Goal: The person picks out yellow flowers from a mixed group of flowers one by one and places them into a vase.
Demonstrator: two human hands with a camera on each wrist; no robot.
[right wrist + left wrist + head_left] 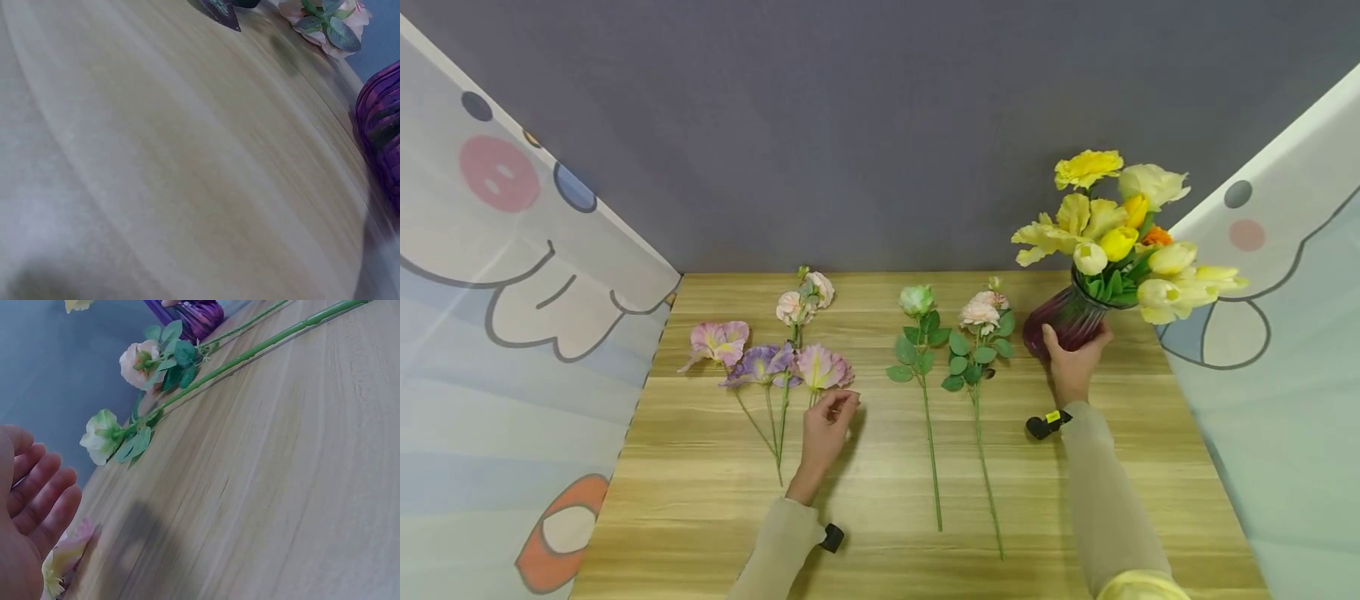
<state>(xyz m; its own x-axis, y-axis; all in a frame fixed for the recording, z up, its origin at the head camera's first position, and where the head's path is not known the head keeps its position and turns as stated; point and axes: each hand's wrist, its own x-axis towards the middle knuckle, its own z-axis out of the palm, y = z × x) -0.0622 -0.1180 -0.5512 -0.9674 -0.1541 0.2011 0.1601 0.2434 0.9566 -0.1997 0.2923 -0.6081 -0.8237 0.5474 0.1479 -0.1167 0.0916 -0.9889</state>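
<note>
My right hand (1072, 367) grips the lower part of a purple ribbed glass vase (1066, 315), thumb on one side and fingers on the other. Yellow, cream and orange flowers (1118, 243) fill the vase. In the right wrist view only the purple vase (382, 134) shows at the right edge; the hand is out of that picture. My left hand (827, 429) hovers over the table beside a pink-and-yellow flower (822, 367), its fingers loosely bent. Nothing lies in the left palm (25, 512) in the left wrist view.
On the left lie a purple flower (762, 364), a pink flower (718, 340) and a pale pink stem of blooms (794, 308). A green-white rose (916, 300) and a peach rose (981, 313) lie mid-table. A grey wall (865, 142) stands behind; printed cloths hang at both sides.
</note>
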